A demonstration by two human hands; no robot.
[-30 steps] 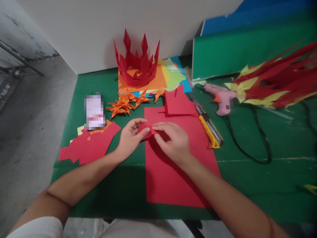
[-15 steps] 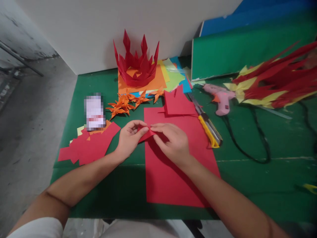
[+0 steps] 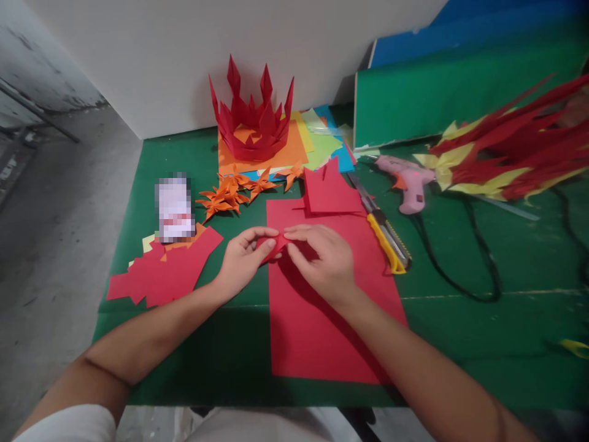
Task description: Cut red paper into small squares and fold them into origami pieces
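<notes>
Between my two hands is a small folded piece of red paper [image 3: 279, 244], held above the left edge of a large red sheet [image 3: 331, 325]. My left hand [image 3: 243, 258] pinches it from the left, thumb on top. From the right, my right hand [image 3: 324, 258] grips its other end between thumb and fingertips. Part of the piece is hidden by my fingers. Just beyond my hands, a stack of smaller red paper pieces [image 3: 334, 190] lies on the sheet's far end. A yellow utility knife [image 3: 384, 236] rests at the sheet's right side.
A red folded-paper crown [image 3: 253, 132] stands at the back on coloured sheets, with orange paper flowers [image 3: 225, 196] before it. Red scraps [image 3: 170, 276] and a blurred-out phone [image 3: 175, 209] lie left. To the right are a pink glue gun [image 3: 409, 181], its black cord and red-yellow paper flames [image 3: 506, 147].
Both hands have shifted slightly right with the red paper piece, and my fingers have changed their hold on it a little. The things on the table stay in place.
</notes>
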